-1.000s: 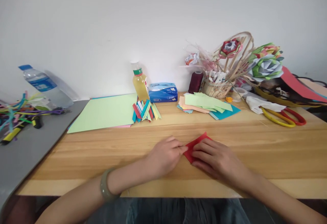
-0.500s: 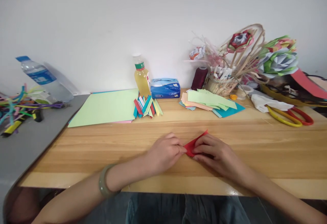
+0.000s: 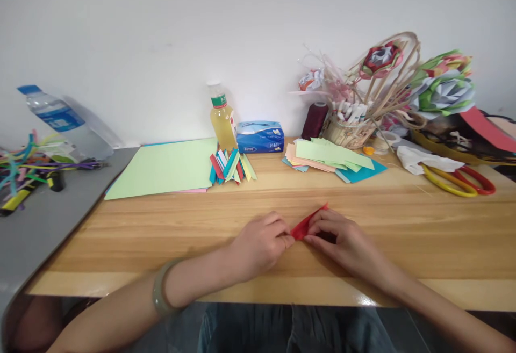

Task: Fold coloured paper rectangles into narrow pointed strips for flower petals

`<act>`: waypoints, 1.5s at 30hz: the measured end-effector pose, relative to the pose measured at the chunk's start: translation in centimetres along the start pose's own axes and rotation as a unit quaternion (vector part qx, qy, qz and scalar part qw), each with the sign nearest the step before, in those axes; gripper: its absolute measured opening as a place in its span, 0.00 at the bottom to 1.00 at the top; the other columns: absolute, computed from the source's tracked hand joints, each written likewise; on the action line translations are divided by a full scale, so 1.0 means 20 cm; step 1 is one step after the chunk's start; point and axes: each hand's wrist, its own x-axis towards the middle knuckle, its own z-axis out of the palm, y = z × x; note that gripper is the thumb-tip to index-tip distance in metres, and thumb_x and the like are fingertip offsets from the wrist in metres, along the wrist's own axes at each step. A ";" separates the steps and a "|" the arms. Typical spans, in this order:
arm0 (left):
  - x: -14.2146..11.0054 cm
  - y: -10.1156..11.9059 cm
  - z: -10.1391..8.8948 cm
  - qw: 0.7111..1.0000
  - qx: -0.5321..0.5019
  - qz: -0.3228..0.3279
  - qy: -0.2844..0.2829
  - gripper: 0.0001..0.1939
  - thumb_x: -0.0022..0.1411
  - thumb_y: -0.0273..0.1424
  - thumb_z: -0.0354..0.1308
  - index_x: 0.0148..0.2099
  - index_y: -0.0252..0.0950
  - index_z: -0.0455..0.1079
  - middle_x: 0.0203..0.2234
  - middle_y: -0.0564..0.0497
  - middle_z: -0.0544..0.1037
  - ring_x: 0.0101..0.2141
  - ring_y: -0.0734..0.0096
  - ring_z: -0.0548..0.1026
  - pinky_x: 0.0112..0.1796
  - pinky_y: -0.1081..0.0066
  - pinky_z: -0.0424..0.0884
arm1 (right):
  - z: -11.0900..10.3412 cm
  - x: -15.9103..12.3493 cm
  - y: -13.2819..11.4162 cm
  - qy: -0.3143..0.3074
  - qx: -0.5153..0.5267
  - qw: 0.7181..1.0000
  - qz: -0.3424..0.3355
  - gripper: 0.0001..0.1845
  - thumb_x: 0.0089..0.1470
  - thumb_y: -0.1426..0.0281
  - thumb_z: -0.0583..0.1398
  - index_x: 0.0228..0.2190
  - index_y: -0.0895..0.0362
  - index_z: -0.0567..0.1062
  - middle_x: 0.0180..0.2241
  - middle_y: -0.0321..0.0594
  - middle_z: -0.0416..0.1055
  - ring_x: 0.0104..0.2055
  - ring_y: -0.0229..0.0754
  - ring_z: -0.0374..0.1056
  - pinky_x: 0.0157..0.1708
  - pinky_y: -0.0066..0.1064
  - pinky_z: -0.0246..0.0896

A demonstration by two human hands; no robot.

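A small piece of folded red paper (image 3: 301, 229) is held between my two hands, low over the wooden table. My left hand (image 3: 264, 244) pinches its near left end between thumb and fingers. On the other side, my right hand (image 3: 341, 241) grips the paper's right part, with thumb and fingertips closed on it. The paper makes a narrow strip slanting up to the right, and its upper tip shows above the right fingers. The right fingers cover part of it.
Behind my hands lie folded colored paper strips (image 3: 231, 166), a green paper sheet (image 3: 165, 167) and stacked paper pieces (image 3: 330, 154). A juice bottle (image 3: 223, 124) and blue tissue pack (image 3: 260, 137) stand by the wall. Scissors (image 3: 453, 181) lie right, a water bottle (image 3: 64, 119) left.
The red paper looks narrower, its lower part folded up closer to the upper edge. My right thumb has moved slightly up and in; the left hand stays at the left end.
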 end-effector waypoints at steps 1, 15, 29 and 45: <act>0.00 0.00 -0.01 1.000 -0.006 -0.003 -0.007 0.13 0.66 0.25 0.46 0.35 0.32 0.73 0.30 0.48 0.74 0.33 0.71 0.66 0.32 0.72 0.68 | 0.00 0.00 0.00 0.001 -0.004 1.000 -0.001 0.09 0.55 0.71 0.56 0.25 0.56 0.73 0.28 0.40 0.70 0.33 0.41 0.65 0.33 0.33 0.60; -0.02 -0.01 -0.01 0.997 -0.061 -0.027 -0.045 0.14 0.68 0.28 0.44 0.42 0.36 0.71 0.34 0.50 0.75 0.34 0.72 0.68 0.35 0.72 0.68 | 0.03 0.01 -0.04 0.041 0.001 0.999 0.026 0.10 0.52 0.74 0.55 0.21 0.56 0.68 0.28 0.40 0.67 0.30 0.39 0.65 0.30 0.32 0.61; -0.05 0.00 0.04 0.996 0.034 -0.037 -0.072 0.10 0.67 0.32 0.46 0.46 0.37 0.66 0.35 0.50 0.72 0.35 0.71 0.70 0.33 0.73 0.69 | 0.06 0.01 -0.04 0.060 -0.006 0.997 0.055 0.09 0.49 0.75 0.54 0.19 0.56 0.66 0.27 0.40 0.65 0.30 0.40 0.62 0.30 0.32 0.59; -0.05 0.01 0.02 0.988 0.123 0.037 -0.083 0.12 0.67 0.28 0.46 0.50 0.34 0.64 0.36 0.47 0.72 0.35 0.68 0.70 0.33 0.70 0.70 | 0.06 0.02 -0.04 0.046 -0.041 0.997 0.051 0.10 0.50 0.77 0.54 0.19 0.56 0.64 0.26 0.40 0.66 0.29 0.41 0.62 0.30 0.33 0.59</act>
